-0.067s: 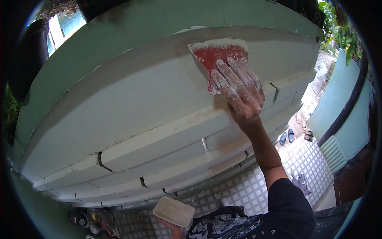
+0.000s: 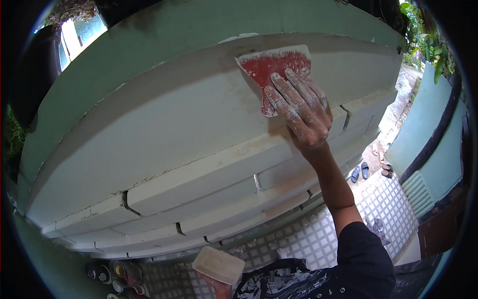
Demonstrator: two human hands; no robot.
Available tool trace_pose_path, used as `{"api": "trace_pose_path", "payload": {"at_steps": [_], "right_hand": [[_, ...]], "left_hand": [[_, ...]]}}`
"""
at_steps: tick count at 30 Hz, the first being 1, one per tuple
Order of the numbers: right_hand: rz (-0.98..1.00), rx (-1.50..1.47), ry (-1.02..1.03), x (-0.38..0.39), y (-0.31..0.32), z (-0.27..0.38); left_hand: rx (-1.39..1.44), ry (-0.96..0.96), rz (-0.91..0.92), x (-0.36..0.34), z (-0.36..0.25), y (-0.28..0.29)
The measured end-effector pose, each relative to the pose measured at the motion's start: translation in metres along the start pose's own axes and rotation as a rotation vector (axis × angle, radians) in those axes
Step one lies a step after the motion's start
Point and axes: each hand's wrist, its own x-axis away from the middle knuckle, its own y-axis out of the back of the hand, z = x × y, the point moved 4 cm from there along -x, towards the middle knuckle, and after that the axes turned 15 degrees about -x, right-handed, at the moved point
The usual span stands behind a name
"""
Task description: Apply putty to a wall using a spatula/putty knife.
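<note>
My right hand (image 2: 303, 107), dusted with white paste, presses a red putty spreader (image 2: 274, 67) against the pale wall (image 2: 149, 129), just under the green top band. The fingers lie over its face; the thumb is hidden. White paste lines its wide upper edge and speckles the red. A damp-looking, darker patch of wall shows beside it. Low in the view, my left hand (image 2: 218, 286) holds a shallow rectangular plastic container (image 2: 219, 264) from beneath. Its inside looks pale and smeared, and most of that hand's fingers are hidden under it.
Stepped white ledges (image 2: 199, 172) with dark gaps run below the wall face. Cans and tubs (image 2: 119, 276) stand at the lower left. On the right are slippers (image 2: 359, 172), a crumpled cloth (image 2: 378, 230) on the tiled floor (image 2: 388, 199), and a green wall (image 2: 420, 134).
The paste along the spreader's upper edge looks thinner and less lumpy than before. The right hand has barely shifted; the left hand still holds the container.
</note>
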Motion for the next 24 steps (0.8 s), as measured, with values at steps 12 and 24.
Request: {"api": "trace_pose_path", "payload": {"at_steps": [12,24], "right_hand": [[0.066,-0.041,0.071,-0.009,-0.012,-0.007],[0.147,-0.048,0.071,-0.024,0.008,0.017]], "left_hand": [[0.047,0.071,-0.064,-0.005,0.001,-0.018],[0.082,0.137,-0.035,-0.007,0.014,0.003]]}}
